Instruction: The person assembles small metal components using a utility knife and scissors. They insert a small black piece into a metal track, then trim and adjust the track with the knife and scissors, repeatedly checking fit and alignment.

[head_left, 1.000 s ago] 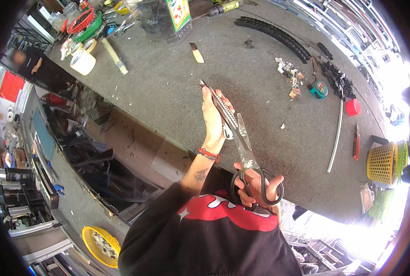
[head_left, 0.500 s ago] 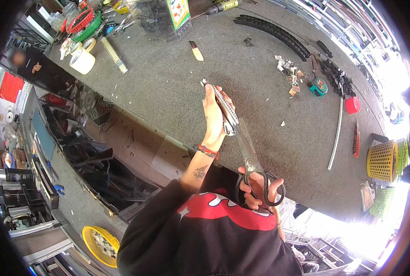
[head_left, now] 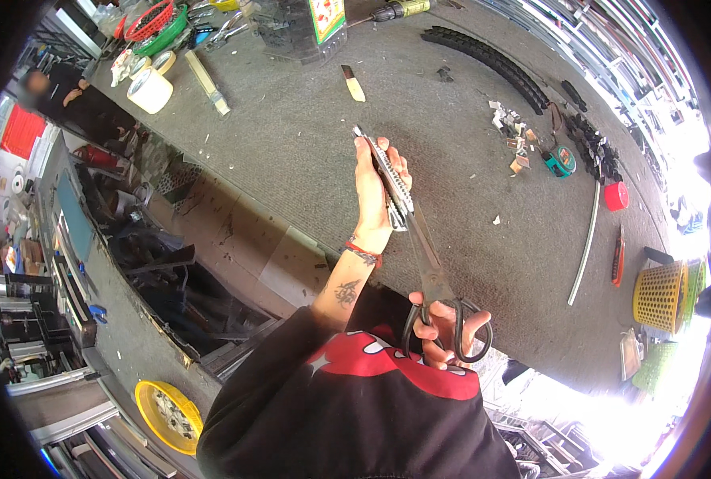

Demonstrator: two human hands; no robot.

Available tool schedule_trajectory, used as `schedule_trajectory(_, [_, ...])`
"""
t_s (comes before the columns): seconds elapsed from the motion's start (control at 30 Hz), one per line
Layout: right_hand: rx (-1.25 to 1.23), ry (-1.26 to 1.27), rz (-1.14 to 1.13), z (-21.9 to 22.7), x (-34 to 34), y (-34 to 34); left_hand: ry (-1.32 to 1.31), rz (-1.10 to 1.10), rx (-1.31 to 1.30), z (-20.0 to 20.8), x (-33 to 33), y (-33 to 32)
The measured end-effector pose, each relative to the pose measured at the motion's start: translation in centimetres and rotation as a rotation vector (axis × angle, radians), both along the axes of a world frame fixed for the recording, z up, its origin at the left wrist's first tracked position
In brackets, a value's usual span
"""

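Observation:
My left hand [head_left: 373, 191] is wrapped round a long, narrow silvery piece [head_left: 391, 177] with a dark ridged strip along it. Its exact kind I cannot make out. My right hand [head_left: 441, 331] has its fingers through the black handle loops of large metal scissors [head_left: 430, 267]. The blades point up toward my left hand, and their tips meet or pass behind the lower end of the silvery piece; which of these, I cannot tell. Both hands are above the grey carpeted worktop [head_left: 291, 144].
A brush [head_left: 354, 83] lies beyond my left hand. To the right are a green tape measure [head_left: 560, 161], a red cap [head_left: 615, 196], a white strip [head_left: 585, 243], a red cutter [head_left: 618, 255] and a yellow basket [head_left: 659, 297]. A person [head_left: 72, 100] stands far left.
My left hand and the silvery piece have tilted slightly, the piece's upper end rising a little. The scissors stay in my right hand. The whole view has shifted slightly.

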State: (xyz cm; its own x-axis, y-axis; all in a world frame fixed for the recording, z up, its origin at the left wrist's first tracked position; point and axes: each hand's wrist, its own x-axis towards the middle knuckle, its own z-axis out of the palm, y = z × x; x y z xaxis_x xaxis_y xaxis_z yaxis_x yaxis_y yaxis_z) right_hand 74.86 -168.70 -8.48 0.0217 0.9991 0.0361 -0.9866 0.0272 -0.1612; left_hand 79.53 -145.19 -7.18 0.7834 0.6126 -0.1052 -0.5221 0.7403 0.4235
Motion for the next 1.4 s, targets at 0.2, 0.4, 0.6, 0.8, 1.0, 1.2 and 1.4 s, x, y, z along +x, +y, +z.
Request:
schedule_trajectory(0.2, [-0.167, -0.299, 0.010, 1.3, 0.4, 0.2, -0.023, 0.018, -0.058, 0.1, 0.2, 0.1])
schedule_trajectory(0.4, [-0.407, -0.811, -0.147, 1.7, 0.7, 1.9, 0.204, 0.112, 0.207, 0.2, -0.3, -0.6])
schedule_trajectory(0.6, [-0.285, -0.544, -0.132, 1.5, 0.8, 2.2, 0.209, 0.080, 0.203, 0.5, -0.3, -0.8])
schedule_trajectory(0.8, [-0.239, -0.324, -0.135, 1.3, -0.1, 2.2, 0.171, 0.067, 0.165, 0.7, -0.2, -0.7])
schedule_trajectory(1.0, [-0.178, -0.135, -0.083, 0.4, 0.2, 1.6, 0.122, 0.037, 0.153, 0.9, 0.2, -0.7])
schedule_trajectory(1.2, [0.064, 0.171, -0.067, -0.9, 0.0, 2.1, 0.107, 0.058, 0.203, 0.7, 0.0, -0.4])
schedule_trajectory(1.4, [-0.332, -0.379, 0.011, 1.5, 1.6, 1.2, 0.091, 0.065, 0.135, 0.4, 0.2, -0.1])
